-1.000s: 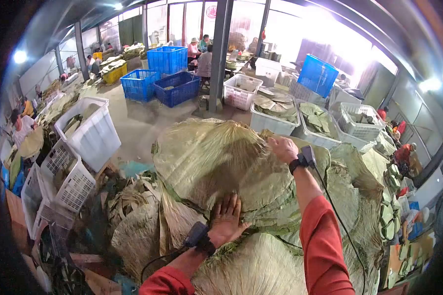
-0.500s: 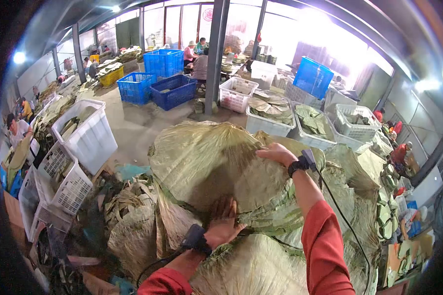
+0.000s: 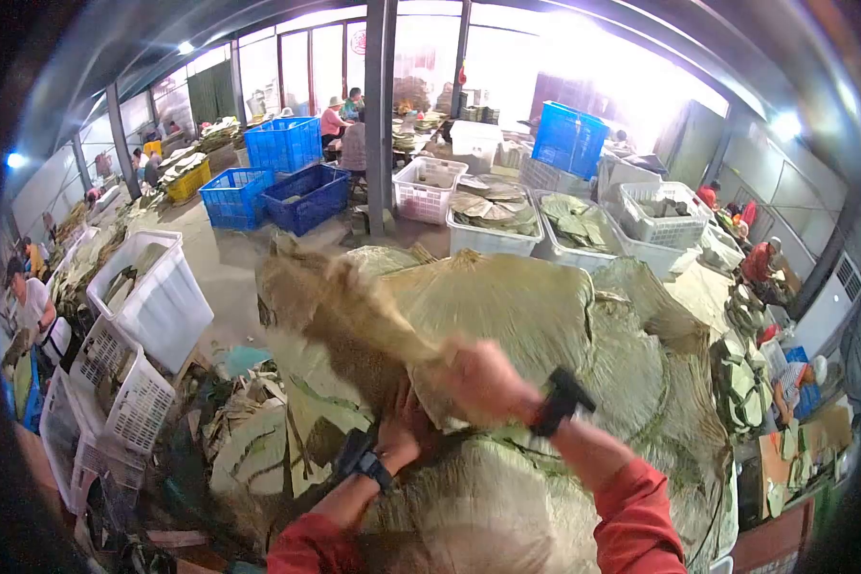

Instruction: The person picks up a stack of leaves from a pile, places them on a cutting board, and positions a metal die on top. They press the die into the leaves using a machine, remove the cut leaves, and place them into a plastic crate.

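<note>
the pile of large leaves (image 3: 507,297) is right in front of the person, and both hands are over it. the right hand (image 3: 483,378) is closed on the lower end of a raised brownish leaf (image 3: 354,311), which is blurred and spreads over the left part of the pile. the left hand (image 3: 405,428) is low at the near left part of the pile, near the right hand but apart from it; its fingers are partly in shadow, so one cannot tell if they grip something. each wrist has a black device.

to the left of the pile there is a heap of torn leaf pieces (image 3: 249,411), and farther left a white slatted crate (image 3: 142,411) and a tall white tub (image 3: 153,306). behind the pile stands a grey pillar (image 3: 380,124), which hides part of a seated person (image 3: 353,148). a dark blue crate (image 3: 306,203) is behind the pile to the left, and a white tub with leaves (image 3: 496,239) is just behind it.
</note>
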`<state>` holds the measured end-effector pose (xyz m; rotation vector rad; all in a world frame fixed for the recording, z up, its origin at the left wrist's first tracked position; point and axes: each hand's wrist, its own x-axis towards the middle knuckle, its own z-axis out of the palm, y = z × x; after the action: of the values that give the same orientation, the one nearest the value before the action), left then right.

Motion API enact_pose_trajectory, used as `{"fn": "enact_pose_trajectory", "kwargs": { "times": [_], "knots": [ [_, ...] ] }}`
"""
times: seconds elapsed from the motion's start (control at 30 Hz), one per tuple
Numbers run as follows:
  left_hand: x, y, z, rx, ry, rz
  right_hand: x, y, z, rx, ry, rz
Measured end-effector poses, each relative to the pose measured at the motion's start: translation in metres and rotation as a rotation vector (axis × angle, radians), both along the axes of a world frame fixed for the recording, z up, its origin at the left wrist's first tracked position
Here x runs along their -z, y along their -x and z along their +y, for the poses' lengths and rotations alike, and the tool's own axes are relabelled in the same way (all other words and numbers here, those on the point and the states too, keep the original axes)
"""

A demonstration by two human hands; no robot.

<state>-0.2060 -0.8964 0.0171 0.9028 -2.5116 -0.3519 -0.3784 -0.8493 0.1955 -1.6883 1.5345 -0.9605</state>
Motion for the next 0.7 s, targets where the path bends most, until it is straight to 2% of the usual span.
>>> {"fn": "enact_pose_trajectory", "kwargs": {
  "times": [0.07, 0.1, 0.13, 0.17, 0.23, 0.27, 0.37, 0.43, 0.5, 0.57, 0.6, 0.63, 0.7],
  "knots": [
    [-0.052, -0.004, 0.010, 0.027, 0.020, -0.020, -0.001, 0.052, -0.012, 0.136, 0.153, -0.362],
    [-0.072, -0.004, 0.013, 0.048, 0.038, -0.027, -0.029, 0.064, -0.004, 0.231, 0.262, -0.155],
    [-0.060, -0.005, 0.001, 0.152, 0.043, 0.079, -0.051, 0.068, 0.015, 0.279, 0.288, -0.204],
    [-0.076, -0.005, 0.006, 0.170, -0.191, 0.246, -0.075, 0.069, 0.039, 0.326, 0.313, -0.247],
    [-0.140, -0.007, 0.024, 0.213, -0.679, 0.557, -0.123, 0.068, 0.095, 0.335, 0.458, 0.146],
    [-0.171, -0.011, 0.038, 0.303, -0.777, 0.668, -0.144, 0.060, 0.126, 0.344, 0.521, 0.345],
    [-0.261, -0.009, 0.096, 0.601, -1.103, 1.098, -0.190, 0.014, 0.217, 0.572, 0.331, 0.852],
    [-0.304, -0.004, 0.124, 0.901, -1.428, 1.121, -0.184, -0.002, 0.268, 0.550, 0.442, 1.048],
    [-0.335, 0.008, 0.148, 0.897, -1.608, 1.026, -0.173, -0.014, 0.326, 0.546, 0.585, 1.261],
    [-0.321, 0.028, 0.166, 1.137, -1.618, 0.791, -0.173, -0.029, 0.391, 0.548, 0.644, 1.474],
    [-0.320, 0.039, 0.191, 1.266, -1.688, 0.753, -0.171, -0.038, 0.425, 0.567, 0.561, 1.570],
    [-0.327, 0.049, 0.233, 1.029, -1.800, 0.887, -0.169, -0.048, 0.459, 0.576, 0.460, 1.664],
    [-0.306, 0.079, 0.282, 1.027, -1.877, 0.804, -0.161, -0.068, 0.522, 0.615, 0.278, 1.775]
  ]
}}
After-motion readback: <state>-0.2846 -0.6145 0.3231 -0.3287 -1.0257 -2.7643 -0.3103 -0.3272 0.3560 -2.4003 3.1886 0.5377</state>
